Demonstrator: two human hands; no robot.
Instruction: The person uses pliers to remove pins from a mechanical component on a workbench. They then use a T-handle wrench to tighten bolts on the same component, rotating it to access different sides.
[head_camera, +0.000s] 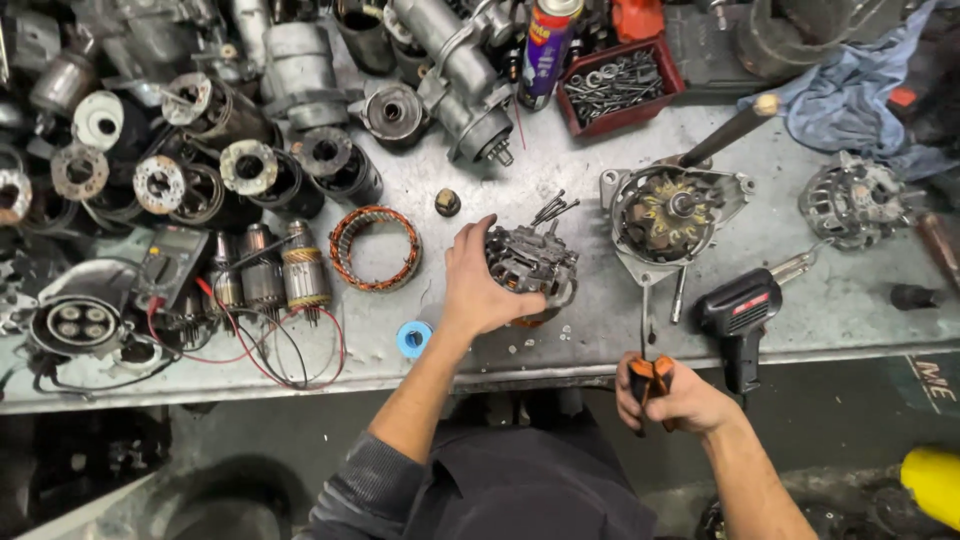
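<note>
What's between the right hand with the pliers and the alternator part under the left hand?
Nothing visible. The right hand holds pliers off the bench edge; the alternator part, under the left hand, has bare bench between.

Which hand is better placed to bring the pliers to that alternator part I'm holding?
Right: the right hand already grips the orange-handled pliers, while the left hand steadies the alternator part.

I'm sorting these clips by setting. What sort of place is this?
Probably an auto-electric repair workshop. The left hand grips an alternator part on a worn metal bench crowded with starter motors, copper windings and a multimeter.
</note>
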